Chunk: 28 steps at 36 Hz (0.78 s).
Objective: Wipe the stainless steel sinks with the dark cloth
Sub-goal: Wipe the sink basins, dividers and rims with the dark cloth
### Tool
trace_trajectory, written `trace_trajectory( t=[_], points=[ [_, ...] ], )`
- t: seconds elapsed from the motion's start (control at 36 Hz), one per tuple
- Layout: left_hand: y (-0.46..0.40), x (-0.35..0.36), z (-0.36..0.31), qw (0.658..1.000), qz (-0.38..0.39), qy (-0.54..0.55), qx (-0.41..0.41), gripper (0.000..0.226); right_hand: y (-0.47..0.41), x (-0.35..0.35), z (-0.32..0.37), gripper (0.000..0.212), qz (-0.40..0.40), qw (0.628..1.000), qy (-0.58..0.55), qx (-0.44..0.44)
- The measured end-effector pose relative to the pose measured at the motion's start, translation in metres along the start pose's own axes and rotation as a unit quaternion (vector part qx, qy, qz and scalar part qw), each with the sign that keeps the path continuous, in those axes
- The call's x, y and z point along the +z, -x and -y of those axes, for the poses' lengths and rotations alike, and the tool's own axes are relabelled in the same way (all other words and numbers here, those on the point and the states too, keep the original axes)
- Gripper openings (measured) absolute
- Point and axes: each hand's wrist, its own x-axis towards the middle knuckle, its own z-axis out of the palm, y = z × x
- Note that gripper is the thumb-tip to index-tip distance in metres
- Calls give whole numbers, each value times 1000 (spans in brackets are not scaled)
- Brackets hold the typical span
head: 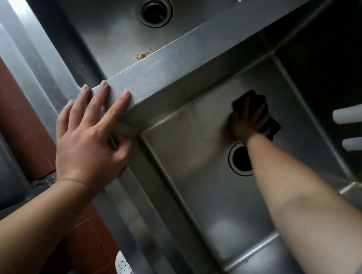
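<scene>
Dark cloth (274,126) sits bunched under the right hand (247,123), pressed against the floor of the near sink (184,159), just beyond its drain hole (239,158) and close to the wall below the divider (177,78). That hand lies spread over the cloth with fingers bent onto it, pressing more than clutching, though blur makes the exact hold hard to read. Crumpled as it is, the cloth has only a weak long axis, which seems to run from the divider side toward the two white bars (360,124) on the far right; no end clearly leads.

From here I'd worry about the loose corner poking out past the fingers: a hard pull back toward the body could drag it into the open drain. A light press may also let the hand slide off and leave streaks.

The left hand (88,136) rests flat and open on the divider's corner, fingers straight, bracing. Beyond it, the far sink (110,33) has an orange-brown stain (143,55) near its wall, not yet wiped
</scene>
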Motion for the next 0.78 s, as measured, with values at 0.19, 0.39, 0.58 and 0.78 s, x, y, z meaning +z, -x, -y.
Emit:
trace_trajectory(
  t=[0.19,0.39,0.58,0.78],
  points=[
    [-1,-1,-1,1000,0,6,-3,75,100,67,16,60,91,952,157,-248],
    [-1,-3,-4,1000,-5,4,1,75,156,118,20,64,166,888,245,-352],
    [-1,-5,-5,999,43,-25,5,78,156,84,23,71,148,916,197,-317],
    [-5,-16,-4,990,133,-40,21,83,183,98,1,65,155,949,173,-214]
  ],
)
